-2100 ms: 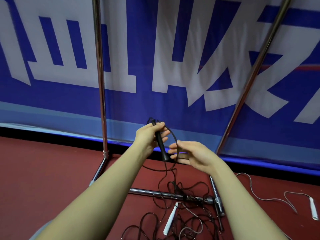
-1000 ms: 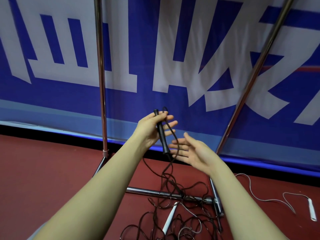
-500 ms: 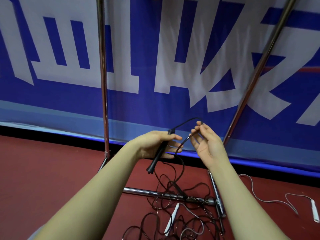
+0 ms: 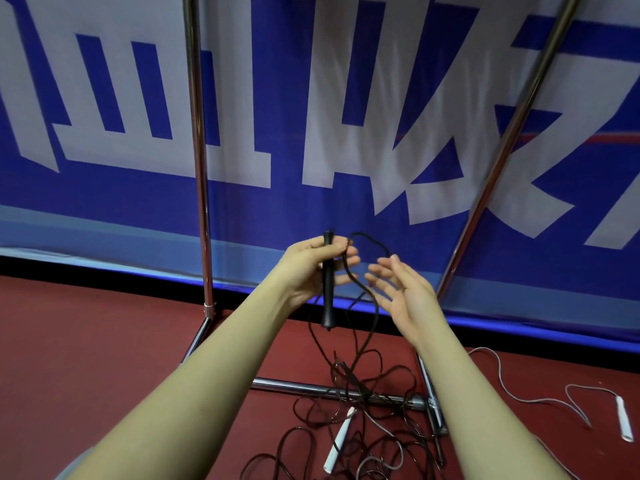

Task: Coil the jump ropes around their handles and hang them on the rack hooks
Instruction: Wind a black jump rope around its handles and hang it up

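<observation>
My left hand (image 4: 311, 268) grips a black jump-rope handle (image 4: 327, 299) upright in front of the banner. A loop of its black cord (image 4: 367, 292) arcs from the handle's top over toward my right hand (image 4: 401, 292), whose fingers are spread and hold nothing; the cord passes just behind them. The rest of the black cord hangs down into a tangled heap (image 4: 363, 410) on the floor. A white handle (image 4: 339, 441) lies in that heap. A second white handle (image 4: 623, 422) with its pale cord (image 4: 519, 396) lies on the floor at the right.
The chrome rack has a left upright (image 4: 199, 168), a slanted right upright (image 4: 502, 150) and a bottom bar (image 4: 294, 386) near the floor. A blue and white banner (image 4: 138, 209) hangs behind it. The floor (image 4: 86, 341) is dark red.
My left hand turned the black handle from tilted back to upright and lifted it. My right hand let go of the cord loop it pinched and spread its fingers, moving lower right.
</observation>
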